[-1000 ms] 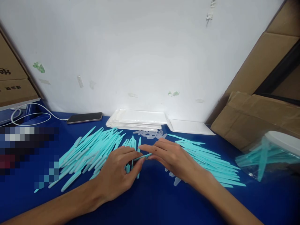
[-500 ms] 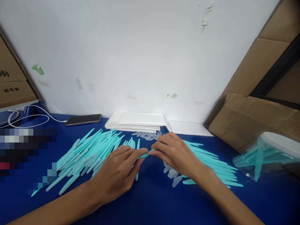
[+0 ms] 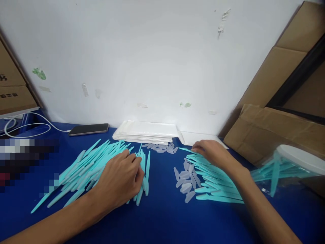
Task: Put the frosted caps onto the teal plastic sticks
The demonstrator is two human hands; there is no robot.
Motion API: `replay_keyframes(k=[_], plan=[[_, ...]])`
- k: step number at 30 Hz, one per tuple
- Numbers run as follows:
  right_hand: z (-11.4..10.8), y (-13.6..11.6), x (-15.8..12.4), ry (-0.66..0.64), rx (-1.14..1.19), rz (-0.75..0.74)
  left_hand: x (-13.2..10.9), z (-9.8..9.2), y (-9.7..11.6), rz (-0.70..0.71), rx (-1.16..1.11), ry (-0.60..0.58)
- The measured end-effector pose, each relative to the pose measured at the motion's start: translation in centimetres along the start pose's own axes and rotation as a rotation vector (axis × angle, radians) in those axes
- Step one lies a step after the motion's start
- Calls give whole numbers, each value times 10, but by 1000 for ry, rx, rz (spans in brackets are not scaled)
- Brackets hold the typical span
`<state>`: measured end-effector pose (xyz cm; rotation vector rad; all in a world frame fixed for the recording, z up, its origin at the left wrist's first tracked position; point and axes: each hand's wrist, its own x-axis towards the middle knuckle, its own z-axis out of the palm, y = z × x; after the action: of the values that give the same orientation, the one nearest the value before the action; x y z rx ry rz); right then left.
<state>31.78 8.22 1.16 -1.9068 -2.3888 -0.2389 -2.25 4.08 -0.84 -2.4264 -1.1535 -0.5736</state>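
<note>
My left hand (image 3: 119, 181) lies palm down on the right edge of the left heap of teal plastic sticks (image 3: 88, 166). Its fingers are bent together on one teal stick (image 3: 140, 150) that points away from me. My right hand (image 3: 213, 154) reaches over the far end of the right heap of teal sticks (image 3: 218, 184), fingertips curled down onto the topmost stick (image 3: 186, 149). A small pile of clear caps (image 3: 185, 181) lies between the two heaps. More clear caps (image 3: 161, 147) lie further back.
A stack of white bags (image 3: 147, 132) lies against the wall, with a dark phone (image 3: 88, 129) and a white cable (image 3: 25, 126) to its left. Cardboard boxes (image 3: 274, 132) stand at the right. Beside them is a clear white-lidded container (image 3: 291, 166) with teal sticks. The blue table (image 3: 162, 217) spreads under everything.
Both hands held one teal stick together at the centre. They have parted: the left carried it onto the left heap, and the right moved back and right to the right heap.
</note>
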Motion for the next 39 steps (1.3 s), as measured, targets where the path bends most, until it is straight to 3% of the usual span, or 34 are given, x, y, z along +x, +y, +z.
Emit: replay_keyframes(k=[8, 17, 27, 39], plan=[[13, -25, 9, 40, -57, -84, 0, 4, 4, -44, -47, -97], [27, -23, 14, 39, -161, -106, -2, 4, 4, -26, -35, -105], [4, -42, 3, 116, -168, -51, -2, 6, 3, 5, -50, -14], [16, -48, 5, 23, -19, -140, -5, 9, 4, -33, -100, -28]])
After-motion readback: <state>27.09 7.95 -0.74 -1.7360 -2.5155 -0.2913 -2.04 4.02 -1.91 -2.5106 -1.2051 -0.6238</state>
